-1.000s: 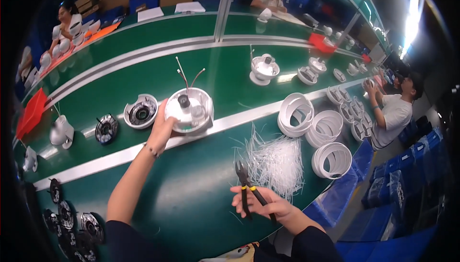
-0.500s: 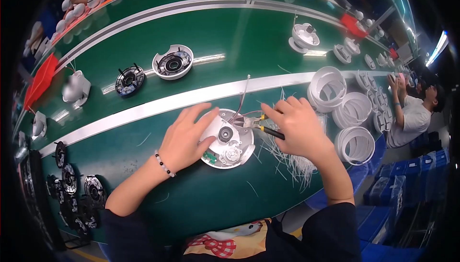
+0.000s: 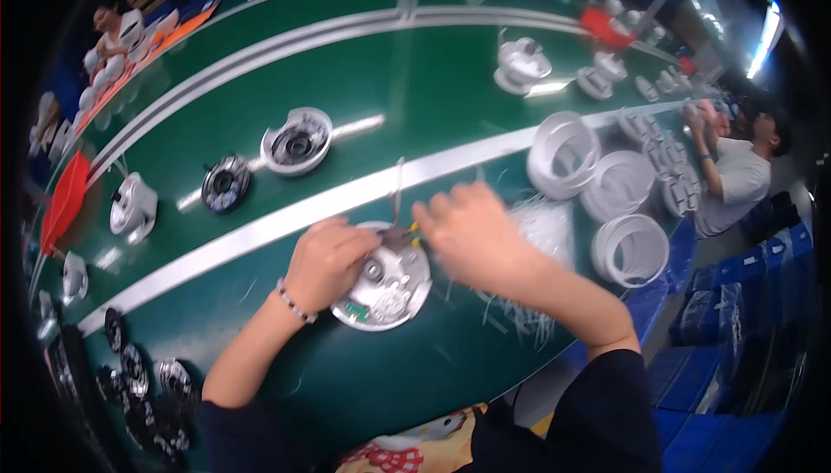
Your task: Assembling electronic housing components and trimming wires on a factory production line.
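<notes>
A round white plastic housing [image 3: 405, 302] with a small green circuit board [image 3: 355, 309] lies on the green bench before me. My right hand [image 3: 472, 232] grips a pair of cutting pliers [image 3: 396, 238] with yellow on the handles. The plier jaws reach over the far edge of the housing, where a thin cable [image 3: 396, 192] rises. My left hand [image 3: 327, 258], with a beaded bracelet on its wrist, is at the left rim; its fingers are pinched together near the jaws, and what they hold is hidden. Motion blurs both hands.
Cut white plastic strips [image 3: 532, 300] are heaped on the right. Stacked white rings [image 3: 630, 250] stand beyond them. Black round parts [image 3: 134, 369] cluster at left. On the conveyor sit a white bowl-shaped housing [image 3: 297, 140] and a black round module [image 3: 226, 183]. A co-worker [image 3: 736, 166] is at far right.
The view has shifted, and the housing appears lower and more to the left. My left hand's spread fingers have closed into a pinch near the plier jaws; my right hand still holds the pliers.
</notes>
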The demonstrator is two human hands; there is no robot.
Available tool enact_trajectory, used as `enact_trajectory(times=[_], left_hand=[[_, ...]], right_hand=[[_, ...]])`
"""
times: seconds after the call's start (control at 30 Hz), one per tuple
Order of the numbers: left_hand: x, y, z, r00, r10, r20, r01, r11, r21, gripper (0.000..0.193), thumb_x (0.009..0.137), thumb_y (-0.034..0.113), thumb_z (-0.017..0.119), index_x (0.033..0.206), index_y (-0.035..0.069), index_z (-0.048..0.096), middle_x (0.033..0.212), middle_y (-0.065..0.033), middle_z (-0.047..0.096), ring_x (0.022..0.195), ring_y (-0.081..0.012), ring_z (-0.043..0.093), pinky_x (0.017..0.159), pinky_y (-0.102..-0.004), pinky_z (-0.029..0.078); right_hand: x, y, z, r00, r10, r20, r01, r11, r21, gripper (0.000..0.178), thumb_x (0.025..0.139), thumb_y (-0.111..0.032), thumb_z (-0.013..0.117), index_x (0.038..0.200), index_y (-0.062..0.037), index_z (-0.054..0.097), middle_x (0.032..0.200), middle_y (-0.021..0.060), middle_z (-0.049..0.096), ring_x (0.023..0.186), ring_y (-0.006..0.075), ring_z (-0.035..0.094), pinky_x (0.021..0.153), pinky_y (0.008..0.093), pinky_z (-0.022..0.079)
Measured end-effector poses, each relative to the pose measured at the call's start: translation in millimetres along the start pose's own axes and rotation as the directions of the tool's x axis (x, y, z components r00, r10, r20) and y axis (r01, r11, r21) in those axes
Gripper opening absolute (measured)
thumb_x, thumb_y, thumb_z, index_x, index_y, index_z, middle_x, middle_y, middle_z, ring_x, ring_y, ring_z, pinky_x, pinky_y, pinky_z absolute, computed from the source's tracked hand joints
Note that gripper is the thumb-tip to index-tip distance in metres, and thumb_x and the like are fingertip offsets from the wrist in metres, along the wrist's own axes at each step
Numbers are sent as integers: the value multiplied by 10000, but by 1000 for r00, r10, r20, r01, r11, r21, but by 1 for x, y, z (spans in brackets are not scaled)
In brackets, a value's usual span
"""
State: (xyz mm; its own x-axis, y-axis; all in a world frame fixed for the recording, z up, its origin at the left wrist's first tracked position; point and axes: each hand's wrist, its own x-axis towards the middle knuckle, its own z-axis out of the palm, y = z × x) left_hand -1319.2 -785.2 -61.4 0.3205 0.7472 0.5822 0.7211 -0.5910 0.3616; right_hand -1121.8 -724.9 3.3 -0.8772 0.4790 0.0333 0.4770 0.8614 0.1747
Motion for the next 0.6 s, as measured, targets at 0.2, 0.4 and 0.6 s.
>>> enact_trajectory(times=[0.2,0.4,0.6], left_hand=[[17,15,-7,979,-127,-162,105,985,-138,142,617,-46,631,734,34,622,726,-89,632,656,-238,615,611,-302,484],[69,49,-35,951,-45,-307,-52,952,-302,151,651,-53,633,785,14,646,769,-123,638,669,-213,631,593,-260,499],[71,52,-40,981,-35,-191,16,995,-97,570,649,-84,526,1199,35,431,1120,-142,538,1053,-280,505,902,-349,392]], right_hand=[[-37,21,-9,988,110,-110,-96,987,126,341,573,-135,635,892,-35,565,684,87,536,611,251,551,523,350,439],[-102,9,-52,985,-43,-167,163,541,825,550,575,-128,633,1113,-64,541,710,92,543,622,261,544,559,326,443],[-104,-52,-4,943,-312,-117,205,268,941,545,597,-115,614,1135,-62,540,723,84,544,591,215,523,545,294,429]])
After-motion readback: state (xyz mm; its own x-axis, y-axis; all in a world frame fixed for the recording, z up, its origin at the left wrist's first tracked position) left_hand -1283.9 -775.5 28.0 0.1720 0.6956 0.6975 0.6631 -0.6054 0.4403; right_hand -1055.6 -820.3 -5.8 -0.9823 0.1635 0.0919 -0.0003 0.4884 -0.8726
